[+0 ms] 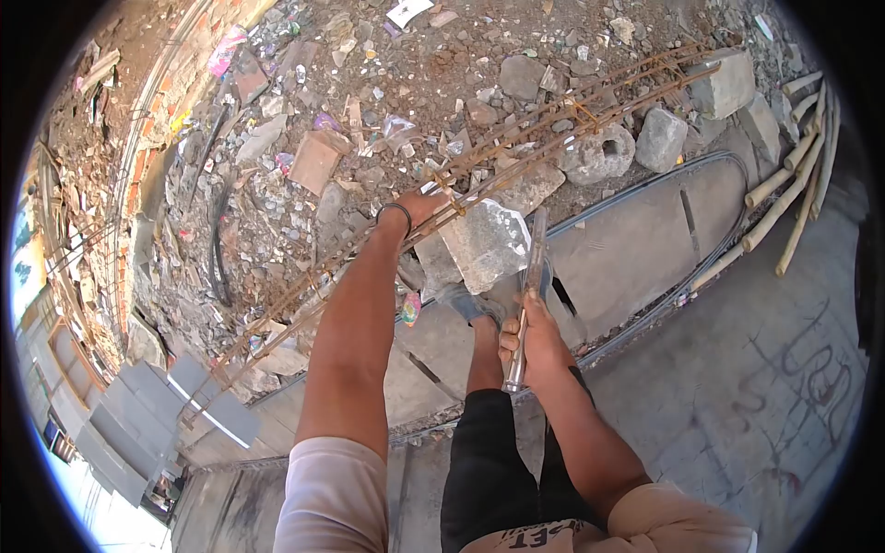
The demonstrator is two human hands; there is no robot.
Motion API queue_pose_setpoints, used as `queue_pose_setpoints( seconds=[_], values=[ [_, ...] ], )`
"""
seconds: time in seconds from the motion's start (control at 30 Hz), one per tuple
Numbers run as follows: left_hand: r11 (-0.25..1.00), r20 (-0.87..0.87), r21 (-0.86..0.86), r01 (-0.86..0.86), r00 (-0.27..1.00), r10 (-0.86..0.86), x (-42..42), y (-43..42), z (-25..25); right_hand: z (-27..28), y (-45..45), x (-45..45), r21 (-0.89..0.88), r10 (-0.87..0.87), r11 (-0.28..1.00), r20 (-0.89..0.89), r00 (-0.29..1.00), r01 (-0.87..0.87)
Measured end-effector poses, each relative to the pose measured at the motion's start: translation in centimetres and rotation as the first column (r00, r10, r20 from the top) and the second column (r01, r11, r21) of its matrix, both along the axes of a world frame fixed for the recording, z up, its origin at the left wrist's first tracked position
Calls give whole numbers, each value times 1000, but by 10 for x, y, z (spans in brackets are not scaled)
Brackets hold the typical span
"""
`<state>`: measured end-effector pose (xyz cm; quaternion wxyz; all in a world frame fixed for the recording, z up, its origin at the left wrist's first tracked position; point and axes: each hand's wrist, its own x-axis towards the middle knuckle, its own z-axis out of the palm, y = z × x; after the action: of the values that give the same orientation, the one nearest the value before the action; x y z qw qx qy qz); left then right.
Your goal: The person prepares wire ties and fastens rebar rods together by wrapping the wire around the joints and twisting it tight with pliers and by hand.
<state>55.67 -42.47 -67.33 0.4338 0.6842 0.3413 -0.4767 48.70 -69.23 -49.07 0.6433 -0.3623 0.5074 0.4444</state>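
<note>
A long, rusty rebar cage (553, 143) runs diagonally across the rubble, from lower left to upper right. My left hand (421, 208), with a dark band at the wrist, is closed around its bars near the middle. Something small and white shows by the fingertips. A broken concrete block (487, 247) sits just beneath the cage, to the right of this hand. In my right hand (536, 337) is a shiny metal bar (533, 267), held upright with the fingers wrapped round its lower part. Its upper end reaches beside the concrete block.
Rubble, bricks and litter cover the ground beyond the cage. A round concrete piece with a hole (597, 155) and other blocks (724, 83) lie at right. Bamboo poles (784, 198) rest farther right. A dark cable (636, 175) loops over the concrete ledge (627, 249) by my feet.
</note>
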Motion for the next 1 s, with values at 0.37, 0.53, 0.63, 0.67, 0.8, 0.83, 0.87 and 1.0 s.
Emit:
queue_pose_setpoints(
  seconds=[0.37,0.53,0.63,0.67,0.8,0.83,0.87,1.0],
  values=[
    [997,-19,-18,-72,997,72,-7,6,-35,-22,51,5,231,100,970,-102,990,-74],
    [997,61,61,-44,997,40,-10,-3,-34,-4,45,-10,24,-245,966,-238,940,257],
    [996,27,92,-2,1000,-1,-7,-5,-29,-1,49,2,273,-14,959,-206,979,71],
    [996,29,73,-50,998,48,-5,-6,-19,2,49,4,294,-39,951,-201,979,98],
    [992,-70,-55,-114,991,110,-7,4,-25,4,44,-7,200,-218,943,-229,949,265],
    [992,-68,-58,-111,992,107,-10,3,-29,-4,45,-7,235,-165,946,-237,957,222],
    [996,-23,-6,-87,996,87,-10,-1,-31,-9,46,-5,269,-113,946,-240,964,178],
    [988,-27,2,-153,988,153,-21,1,-58,6,45,-1,370,-37,920,-252,967,131]
  ],
)
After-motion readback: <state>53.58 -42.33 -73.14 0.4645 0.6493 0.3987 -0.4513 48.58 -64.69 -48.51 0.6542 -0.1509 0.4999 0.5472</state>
